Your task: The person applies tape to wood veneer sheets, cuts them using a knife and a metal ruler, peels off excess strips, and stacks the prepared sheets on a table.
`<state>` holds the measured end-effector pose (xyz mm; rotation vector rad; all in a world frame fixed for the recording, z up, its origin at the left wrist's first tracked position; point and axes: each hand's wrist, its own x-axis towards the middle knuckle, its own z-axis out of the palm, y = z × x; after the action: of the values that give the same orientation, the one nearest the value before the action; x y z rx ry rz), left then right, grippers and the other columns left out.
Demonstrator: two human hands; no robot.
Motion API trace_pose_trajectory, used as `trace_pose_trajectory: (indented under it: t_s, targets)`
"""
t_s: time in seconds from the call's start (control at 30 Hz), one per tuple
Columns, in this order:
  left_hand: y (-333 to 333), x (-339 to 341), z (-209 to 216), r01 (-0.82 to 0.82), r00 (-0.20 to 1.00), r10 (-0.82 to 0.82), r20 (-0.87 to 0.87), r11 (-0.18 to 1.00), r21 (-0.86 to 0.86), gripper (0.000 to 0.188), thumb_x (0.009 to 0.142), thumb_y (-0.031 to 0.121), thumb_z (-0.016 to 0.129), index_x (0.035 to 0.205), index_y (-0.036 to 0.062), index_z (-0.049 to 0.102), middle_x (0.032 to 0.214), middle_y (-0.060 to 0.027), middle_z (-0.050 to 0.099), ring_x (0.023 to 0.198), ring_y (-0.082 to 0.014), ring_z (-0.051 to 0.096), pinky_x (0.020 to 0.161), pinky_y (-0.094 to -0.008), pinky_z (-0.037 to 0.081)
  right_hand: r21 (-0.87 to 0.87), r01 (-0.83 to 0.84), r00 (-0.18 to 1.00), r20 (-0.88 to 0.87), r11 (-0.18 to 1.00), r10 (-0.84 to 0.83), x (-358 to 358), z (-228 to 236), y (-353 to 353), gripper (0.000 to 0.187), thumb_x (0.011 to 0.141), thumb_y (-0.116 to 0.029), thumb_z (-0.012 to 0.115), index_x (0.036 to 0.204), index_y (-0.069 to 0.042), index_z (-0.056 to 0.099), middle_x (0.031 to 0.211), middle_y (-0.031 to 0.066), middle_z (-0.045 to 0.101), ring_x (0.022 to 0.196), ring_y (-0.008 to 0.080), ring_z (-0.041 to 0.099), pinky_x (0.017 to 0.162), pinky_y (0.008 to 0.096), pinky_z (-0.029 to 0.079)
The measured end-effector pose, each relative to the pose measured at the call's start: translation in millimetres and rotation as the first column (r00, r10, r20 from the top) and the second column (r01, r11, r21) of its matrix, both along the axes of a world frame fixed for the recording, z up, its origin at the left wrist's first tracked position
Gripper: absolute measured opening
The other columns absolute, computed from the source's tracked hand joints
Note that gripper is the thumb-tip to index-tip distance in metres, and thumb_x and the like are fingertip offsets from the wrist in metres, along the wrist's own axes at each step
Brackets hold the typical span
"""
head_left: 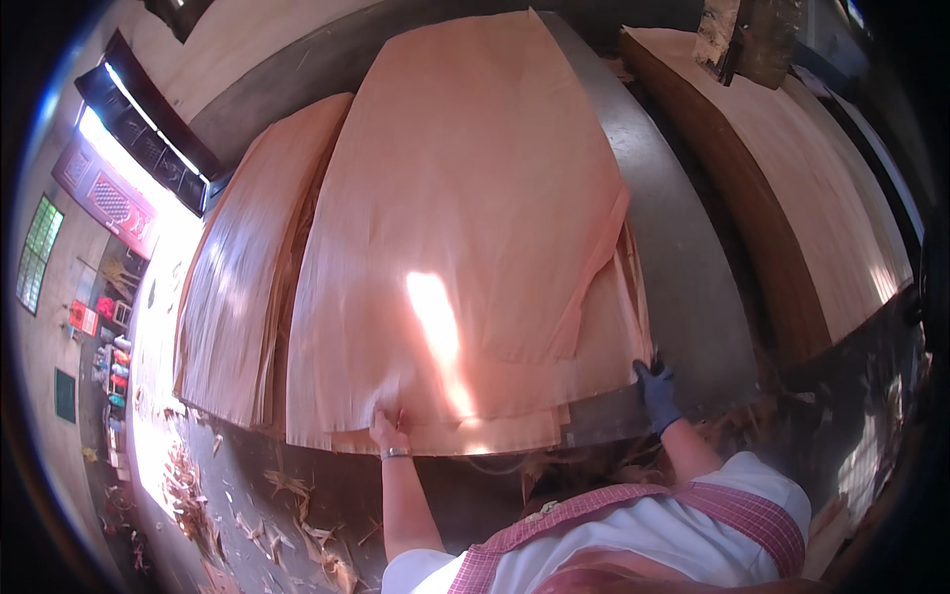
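A wide, thin sheet of pinkish-tan wood veneer (445, 188) lies over the grey table in front of me. My left hand (389, 434), bare with a band at the wrist, pinches the sheet's near edge, left of the middle. In a dark blue glove, my right hand (657, 394) grips the veneer's near right corner with its fingertips. Along the right side, a narrower veneer layer (539, 307) overlaps the sheet, its edge uneven and slightly lifted. Below the near edge, another veneer layer (515, 433) sticks out.
The grey tabletop (693, 267) shows to the right of the veneer. Stacks of veneer stand at the left (247, 257) and the far right (792, 188). Torn veneer scraps (317, 540) litter the floor. Bright light enters by a doorway (173, 213) at the left.
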<state>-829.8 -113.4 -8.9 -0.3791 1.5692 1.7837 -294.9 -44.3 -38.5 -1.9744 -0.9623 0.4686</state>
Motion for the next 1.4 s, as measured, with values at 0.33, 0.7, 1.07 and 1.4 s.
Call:
trace_pose_trajectory:
  t_s: [0.33,0.7,1.07,1.4]
  targets:
    - [5,-58,-8,-0.02,0.984,0.02,-0.179,1.0,0.003,0.023,0.092,0.023,0.066,0.107,0.0066,0.059,0.086,-0.0051,0.065,0.057,-0.0185,0.061,0.044,-0.0294,0.054,-0.15,-0.155,0.875,-0.48,0.977,0.065,-44,39,-17,0.04,0.079,-0.029,0.082,0.099,0.0,0.063,0.082,0.0045,0.061,0.072,0.018,0.056,0.067,0.0322,0.047]
    - [-21,-77,-21,-0.035,0.983,0.017,-0.18,0.995,-0.098,0.019,0.09,0.025,0.068,0.101,0.0095,0.066,0.093,-0.0046,0.066,0.065,-0.0183,0.061,0.041,-0.0258,0.048,-0.254,-0.17,0.886,-0.462,0.952,0.035,-56,50,-55,0.049,0.081,-0.033,0.079,0.109,0.002,0.062,0.094,0.009,0.063,0.079,0.02,0.056,0.074,0.0362,0.047]
    - [-26,-79,-14,-0.107,0.965,0.071,-0.253,0.985,-0.134,0.026,0.09,0.036,0.068,0.094,0.01,0.067,0.086,-0.0039,0.065,0.055,-0.0157,0.055,0.039,-0.0232,0.044,0.029,-0.117,0.917,-0.382,0.993,0.119,-70,40,-58,0.042,0.084,-0.03,0.076,0.109,0.0,0.063,0.093,0.0133,0.064,0.087,0.0268,0.061,0.08,0.0392,0.048]
    - [-55,2,-1,0.183,0.983,-0.183,0.015,0.97,-0.159,0.039,0.089,0.048,0.065,0.098,0.01,0.059,0.079,-0.0021,0.06,0.053,-0.0111,0.051,0.039,-0.0197,0.035,0.025,-0.069,0.855,-0.513,0.997,0.072,-31,-5,-124,0.033,0.086,-0.024,0.076,0.103,0.0,0.061,0.087,0.0056,0.061,0.077,0.015,0.052,0.071,0.0318,0.047]
